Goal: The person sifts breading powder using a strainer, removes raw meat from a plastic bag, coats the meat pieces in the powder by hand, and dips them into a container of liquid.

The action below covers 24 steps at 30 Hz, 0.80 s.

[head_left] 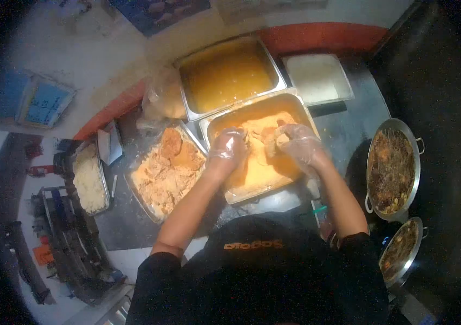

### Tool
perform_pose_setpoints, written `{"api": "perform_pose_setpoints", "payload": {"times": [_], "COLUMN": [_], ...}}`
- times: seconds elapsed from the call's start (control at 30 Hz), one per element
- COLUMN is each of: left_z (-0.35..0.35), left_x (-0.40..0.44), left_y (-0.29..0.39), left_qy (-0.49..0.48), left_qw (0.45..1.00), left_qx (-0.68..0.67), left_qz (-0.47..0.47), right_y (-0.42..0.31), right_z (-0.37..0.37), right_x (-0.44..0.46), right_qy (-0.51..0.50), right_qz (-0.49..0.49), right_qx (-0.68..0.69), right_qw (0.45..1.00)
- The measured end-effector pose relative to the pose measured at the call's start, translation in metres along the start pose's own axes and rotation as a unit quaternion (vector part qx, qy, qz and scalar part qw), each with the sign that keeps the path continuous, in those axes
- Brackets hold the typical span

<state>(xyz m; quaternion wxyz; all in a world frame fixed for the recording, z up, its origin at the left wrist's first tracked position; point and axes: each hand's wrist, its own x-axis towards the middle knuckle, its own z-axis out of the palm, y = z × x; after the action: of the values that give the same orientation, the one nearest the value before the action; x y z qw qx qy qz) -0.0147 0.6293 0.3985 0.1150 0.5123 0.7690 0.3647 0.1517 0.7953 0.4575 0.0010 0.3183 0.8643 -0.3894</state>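
Observation:
Both my hands wear clear plastic gloves and reach into a metal tray [312,125] of yellow-orange breading flour [263,168]. My left hand [230,149] is closed at the tray's left side, its fingers curled inward; whatever they hold is hidden. On the right, my right hand [299,143] has its fingers closed around a small pale lump, which looks like a flour-coated piece of food [282,139]. Between the two hands, orange-brown coated pieces [265,134] lie in the flour.
Beyond is a tray of orange-yellow liquid [227,73], beside a pale-filled tray [318,78]. A tray heaped with breaded pieces [162,173] stands left, near a tray of whitish crumbs [89,179]. Two round pans [393,168] of dark frying food are at right.

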Motion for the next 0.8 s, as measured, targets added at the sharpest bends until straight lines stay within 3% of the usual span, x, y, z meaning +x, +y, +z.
{"api": "perform_pose_setpoints", "payload": {"times": [0.07, 0.1, 0.13, 0.2, 0.27, 0.3, 0.33, 0.4, 0.47, 0.53, 0.57, 0.63, 0.67, 0.8], "left_z": [-0.026, -0.038, -0.045, -0.053, -0.078, -0.098, -0.095, -0.079, -0.075, -0.067, -0.054, -0.043, -0.036, -0.018], "left_x": [0.019, 0.032, 0.039, 0.053, 0.085, 0.095, 0.104, 0.123, 0.133, 0.141, 0.150, 0.158, 0.160, 0.169], "left_y": [0.025, 0.031, 0.032, 0.029, 0.039, 0.061, 0.054, 0.023, 0.010, -0.002, -0.023, -0.040, -0.050, -0.083], "left_qy": [0.030, -0.010, -0.051, 0.077, 0.033, -0.074, -0.066, 0.168, 0.165, 0.077, 0.058, 0.034, 0.006, -0.064], "left_qw": [0.998, 0.996, 0.990, 0.996, 0.983, 0.943, 0.943, 0.972, 0.966, 0.969, 0.964, 0.963, 0.959, 0.955], "left_qx": [0.045, 0.086, 0.128, 0.010, 0.174, 0.324, 0.327, 0.157, 0.195, 0.209, 0.213, 0.209, 0.203, 0.211], "left_qz": [0.028, 0.002, -0.025, 0.046, -0.037, 0.013, 0.015, -0.051, -0.031, -0.111, -0.146, -0.169, -0.197, -0.199], "right_y": [-0.018, -0.017, -0.018, -0.024, -0.062, -0.070, -0.078, -0.091, -0.099, -0.097, -0.092, -0.039, -0.054, -0.012], "right_z": [-0.018, -0.018, -0.018, -0.027, -0.051, -0.054, -0.056, -0.054, -0.044, -0.028, -0.016, 0.039, 0.034, 0.076], "right_x": [0.009, 0.016, 0.024, 0.043, 0.057, 0.062, 0.071, 0.091, 0.112, 0.144, 0.166, 0.238, 0.230, 0.257], "right_qy": [-0.055, -0.053, -0.043, -0.029, -0.049, 0.020, 0.023, 0.124, 0.183, 0.065, 0.030, 0.050, 0.019, 0.046], "right_qz": [0.006, 0.001, -0.016, -0.040, 0.033, -0.078, -0.085, -0.113, -0.132, -0.048, -0.053, -0.046, 0.027, -0.003], "right_qx": [-0.002, -0.005, 0.073, 0.149, 0.121, 0.134, 0.132, 0.032, -0.007, 0.014, -0.128, -0.254, -0.246, -0.272], "right_qw": [0.998, 0.999, 0.996, 0.988, 0.991, 0.988, 0.987, 0.985, 0.974, 0.997, 0.990, 0.965, 0.969, 0.961]}}
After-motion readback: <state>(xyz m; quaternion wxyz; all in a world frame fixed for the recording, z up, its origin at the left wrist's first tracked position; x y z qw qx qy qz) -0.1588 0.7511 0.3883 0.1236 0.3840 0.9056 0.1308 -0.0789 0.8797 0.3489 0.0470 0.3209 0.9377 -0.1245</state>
